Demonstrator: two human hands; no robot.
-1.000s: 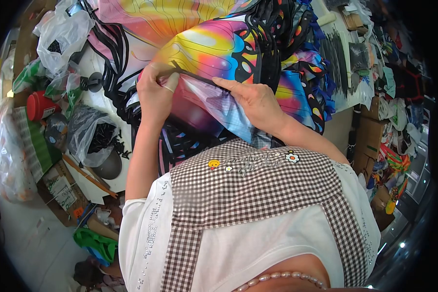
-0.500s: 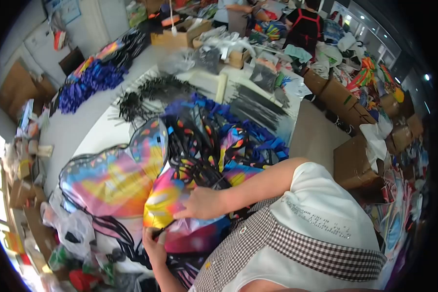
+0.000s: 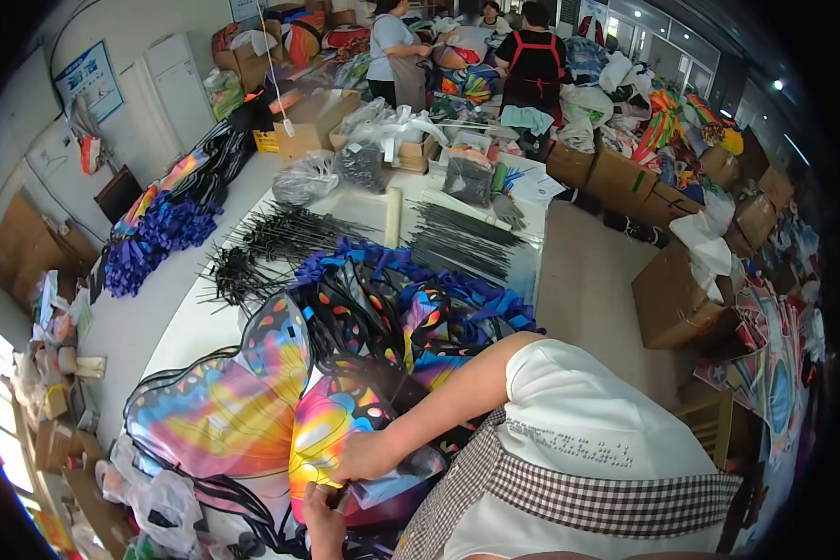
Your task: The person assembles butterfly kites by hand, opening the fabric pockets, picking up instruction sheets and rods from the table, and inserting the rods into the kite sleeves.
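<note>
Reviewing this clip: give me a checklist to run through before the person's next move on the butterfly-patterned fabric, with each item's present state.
1. Left hand grips the patterned fabric: ok, pinched between the fingers.
2. Right hand is close beside the left: ok.
3. Right-hand grip is closed: cannot tell, its fingertips are not clear.
4. Fabric lies flat around the hands: not ok, it is bunched and folded there.
5. Loose black rods are away from the hands: ok, farther up the table.
6. Underside of the held fabric is free of snags: cannot tell, hidden.
</note>
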